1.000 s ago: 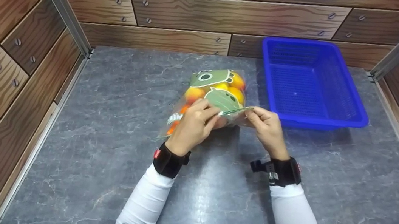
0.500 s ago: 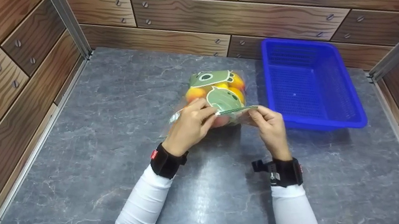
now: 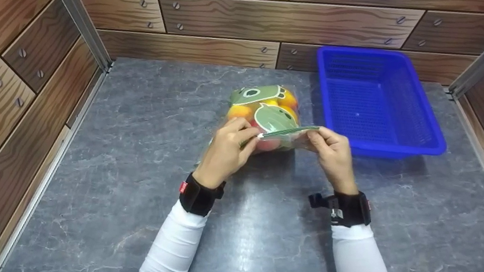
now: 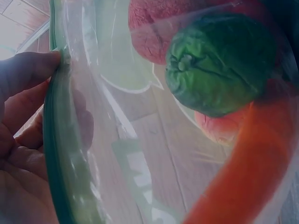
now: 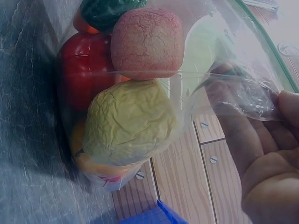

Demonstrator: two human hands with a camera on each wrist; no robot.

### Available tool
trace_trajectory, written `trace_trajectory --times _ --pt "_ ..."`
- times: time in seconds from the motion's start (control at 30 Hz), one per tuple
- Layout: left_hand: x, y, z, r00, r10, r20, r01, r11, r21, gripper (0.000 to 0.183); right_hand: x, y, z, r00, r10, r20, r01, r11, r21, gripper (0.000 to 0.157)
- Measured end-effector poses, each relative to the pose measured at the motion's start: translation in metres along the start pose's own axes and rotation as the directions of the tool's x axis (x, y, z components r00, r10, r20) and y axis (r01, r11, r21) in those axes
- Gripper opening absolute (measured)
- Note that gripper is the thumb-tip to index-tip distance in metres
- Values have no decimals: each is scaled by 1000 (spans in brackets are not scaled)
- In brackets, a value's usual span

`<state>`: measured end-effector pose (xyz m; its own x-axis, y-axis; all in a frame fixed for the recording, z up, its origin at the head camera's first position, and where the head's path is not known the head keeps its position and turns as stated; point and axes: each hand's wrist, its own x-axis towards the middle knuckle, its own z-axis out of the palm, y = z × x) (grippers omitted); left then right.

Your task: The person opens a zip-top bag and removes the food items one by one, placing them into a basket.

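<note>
A clear zip bag (image 3: 275, 120) printed with green cartoon shapes lies mid-table, filled with fruit and vegetables. Its green zip strip (image 3: 291, 132) stretches between both hands. My left hand (image 3: 226, 150) pinches the strip near its left part, beside a small white piece (image 3: 260, 135). My right hand (image 3: 335, 159) pinches the strip's right end. Through the plastic, the left wrist view shows a round green vegetable (image 4: 219, 65) and a long orange piece (image 4: 247, 163). The right wrist view shows a red bell pepper (image 5: 86, 70), a pinkish round fruit (image 5: 147, 44) and a wrinkled yellow one (image 5: 133, 119).
A blue plastic basket (image 3: 383, 149) stands at the back right, close to the right hand. Wood-patterned panels (image 3: 238, 15) wall the grey marbled table (image 3: 126, 177) at the back and both sides.
The right hand has shifted slightly right and up, the left slightly left. More of the zip strip shows between them. The basket has stayed put.
</note>
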<state>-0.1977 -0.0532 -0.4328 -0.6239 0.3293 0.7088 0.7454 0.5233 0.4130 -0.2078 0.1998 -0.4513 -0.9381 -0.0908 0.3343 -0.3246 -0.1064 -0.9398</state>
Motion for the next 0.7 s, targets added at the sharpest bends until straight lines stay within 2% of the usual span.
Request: trace_trajectory --times 0.4,0.7 --pt "-1 -4 -7 999 -29 -17 29 1000 0 6 1 0 -8 998 20 -52 -16 997 77 20" --pt "-1 -5 -11 999 -28 -28 29 1000 8 6 2 -3 -13 995 -7 -97 5 1000 -25 22"
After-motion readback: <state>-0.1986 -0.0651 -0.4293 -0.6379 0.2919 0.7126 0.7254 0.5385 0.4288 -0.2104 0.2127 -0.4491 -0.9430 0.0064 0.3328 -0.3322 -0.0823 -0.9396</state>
